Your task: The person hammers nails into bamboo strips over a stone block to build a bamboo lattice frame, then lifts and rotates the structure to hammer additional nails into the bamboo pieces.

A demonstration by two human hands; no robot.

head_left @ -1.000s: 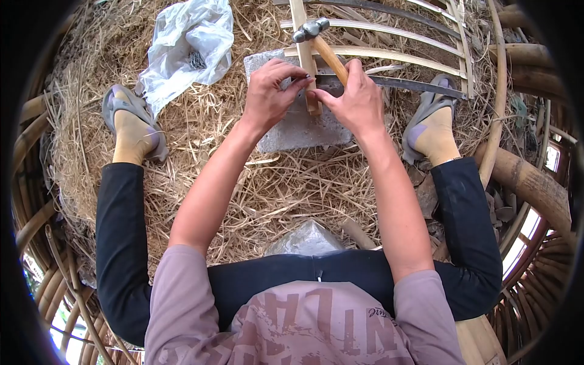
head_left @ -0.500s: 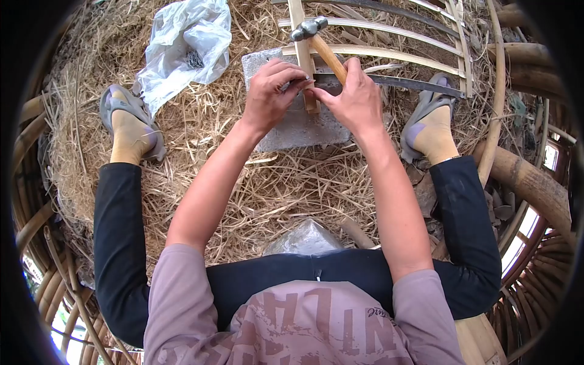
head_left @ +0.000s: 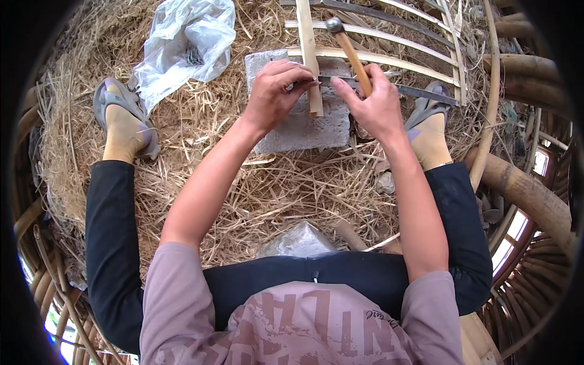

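Observation:
My left hand (head_left: 275,92) is pinched at the left edge of an upright wooden strip (head_left: 308,45), near its lower end. Something small and shiny shows at the fingertips, probably a nail, too small to make out fully. My right hand (head_left: 378,104) is wrapped round the handle of a hammer (head_left: 354,58), its metal head up and away from me, to the right of the strip. The strip lies over a grey concrete block (head_left: 304,132) and crosses a dark slat (head_left: 426,93) of a slatted frame.
A clear plastic bag (head_left: 173,55) with small dark metal pieces (head_left: 194,56) lies on the straw at the upper left. Pale curved slats (head_left: 389,38) extend to the upper right. Thick bamboo (head_left: 523,185) borders the right side. My feet flank the block.
My right hand has moved right, away from the strip and my left hand, with the hammer raised off the strip. My left hand stays pinched beside the strip. The view has shifted slightly.

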